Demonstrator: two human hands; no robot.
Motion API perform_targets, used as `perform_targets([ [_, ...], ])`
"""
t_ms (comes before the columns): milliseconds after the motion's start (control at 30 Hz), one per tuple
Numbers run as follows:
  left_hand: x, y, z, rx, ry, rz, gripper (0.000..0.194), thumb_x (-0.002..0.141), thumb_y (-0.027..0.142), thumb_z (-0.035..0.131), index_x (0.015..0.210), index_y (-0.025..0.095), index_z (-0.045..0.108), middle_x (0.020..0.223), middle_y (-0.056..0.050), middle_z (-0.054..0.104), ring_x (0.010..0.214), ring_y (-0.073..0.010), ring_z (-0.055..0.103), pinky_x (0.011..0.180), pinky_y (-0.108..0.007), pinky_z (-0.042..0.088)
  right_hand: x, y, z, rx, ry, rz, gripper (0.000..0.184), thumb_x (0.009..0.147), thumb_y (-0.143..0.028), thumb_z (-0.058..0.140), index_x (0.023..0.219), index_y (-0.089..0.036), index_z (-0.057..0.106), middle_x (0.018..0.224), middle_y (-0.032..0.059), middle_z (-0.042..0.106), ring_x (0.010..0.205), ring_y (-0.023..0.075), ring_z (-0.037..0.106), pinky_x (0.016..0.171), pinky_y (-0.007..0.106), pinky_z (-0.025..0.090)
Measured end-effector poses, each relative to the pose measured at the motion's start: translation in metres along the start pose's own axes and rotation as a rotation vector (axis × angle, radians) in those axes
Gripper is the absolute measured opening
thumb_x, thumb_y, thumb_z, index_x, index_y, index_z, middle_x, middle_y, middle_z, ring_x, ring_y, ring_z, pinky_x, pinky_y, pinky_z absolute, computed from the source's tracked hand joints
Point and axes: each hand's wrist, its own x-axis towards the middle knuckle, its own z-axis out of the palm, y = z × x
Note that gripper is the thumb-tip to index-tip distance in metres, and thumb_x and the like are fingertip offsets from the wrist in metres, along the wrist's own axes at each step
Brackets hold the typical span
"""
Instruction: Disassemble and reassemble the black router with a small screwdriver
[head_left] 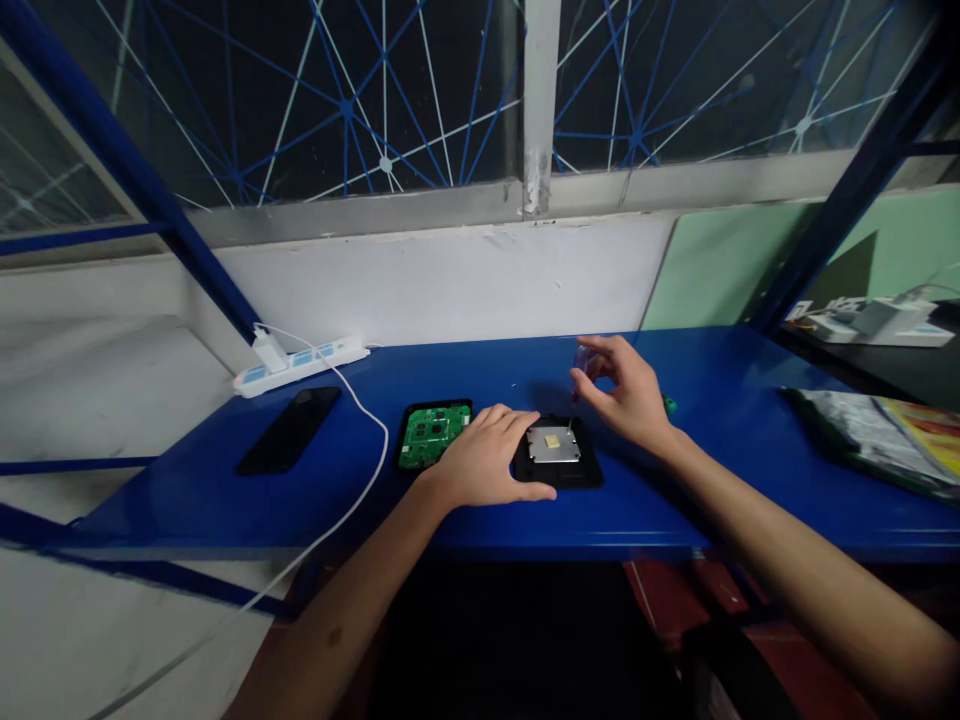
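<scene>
A black plastic cover lies on the blue table, with a silver metal plate on it. A small yellowish square pad sits mid-plate. My left hand spans the cover's left side, thumb by the near edge and fingers by the far edge, holding it. In my right hand, thumb and fingers pinch the clear purplish handle of a screwdriver. Its thin shaft points down at the plate's far right corner; the tip's exact contact is too small to tell. A green circuit board in a black shell lies left, partly behind my left hand.
A black phone lies at the table's left. Behind it stands a white power strip with a charger, whose white cable crosses the table. A small green object sits behind my right wrist. A shiny package lies far right.
</scene>
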Motion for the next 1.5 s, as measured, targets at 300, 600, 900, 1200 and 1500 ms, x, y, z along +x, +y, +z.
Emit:
perform_targets([
  [300, -0.001, -0.001, 0.001, -0.022, -0.005, 0.004, 0.094, 0.072, 0.077, 0.066, 0.144, 0.021, 0.044, 0.140, -0.012, 0.054, 0.127, -0.0337, 0.048, 0.107, -0.049, 0.041, 0.000, 0.001, 0.000, -0.016, 0.017, 0.004, 0.035, 0.091, -0.025, 0.061, 0.125, -0.025, 0.054, 0.089, 0.0011, 0.060, 0.064, 0.0134, 0.063, 0.071, 0.036, 0.056],
  [600, 0.000, -0.002, 0.000, -0.026, -0.016, -0.001, 0.095, 0.072, 0.077, 0.065, 0.144, 0.020, 0.043, 0.140, -0.011, 0.054, 0.127, -0.0327, 0.047, 0.108, -0.048, 0.041, 0.000, -0.005, -0.003, 0.027, -0.019, 0.014, 0.034, 0.091, -0.025, 0.061, 0.124, -0.023, 0.054, 0.093, 0.0030, 0.062, 0.065, 0.0134, 0.065, 0.072, 0.036, 0.056],
  [900, 0.000, 0.000, -0.001, -0.030, -0.028, 0.003, 0.093, 0.074, 0.078, 0.063, 0.146, 0.022, 0.042, 0.142, -0.012, 0.053, 0.128, -0.0345, 0.047, 0.108, -0.049, 0.041, 0.001, -0.007, 0.000, 0.195, -0.010, 0.086, 0.028, 0.090, -0.031, 0.065, 0.115, -0.023, 0.057, 0.083, 0.0006, 0.067, 0.065, 0.0151, 0.067, 0.069, 0.036, 0.057],
  [1200, 0.000, 0.000, -0.002, -0.031, -0.029, 0.005, 0.090, 0.074, 0.075, 0.066, 0.143, 0.021, 0.044, 0.141, -0.012, 0.054, 0.128, -0.0334, 0.048, 0.107, -0.049, 0.041, 0.005, -0.007, 0.006, 0.308, -0.001, 0.162, 0.026, 0.088, -0.036, 0.069, 0.108, -0.023, 0.060, 0.079, -0.0002, 0.065, 0.067, 0.0157, 0.065, 0.069, 0.037, 0.055],
  [1500, 0.001, -0.001, -0.002, -0.035, -0.041, -0.005, 0.092, 0.073, 0.076, 0.065, 0.143, 0.020, 0.046, 0.140, -0.012, 0.055, 0.127, -0.0340, 0.048, 0.107, -0.049, 0.043, 0.010, -0.008, -0.002, 0.402, -0.078, 0.206, 0.026, 0.088, -0.038, 0.068, 0.109, -0.023, 0.063, 0.087, 0.0020, 0.069, 0.079, 0.0175, 0.068, 0.077, 0.038, 0.056],
])
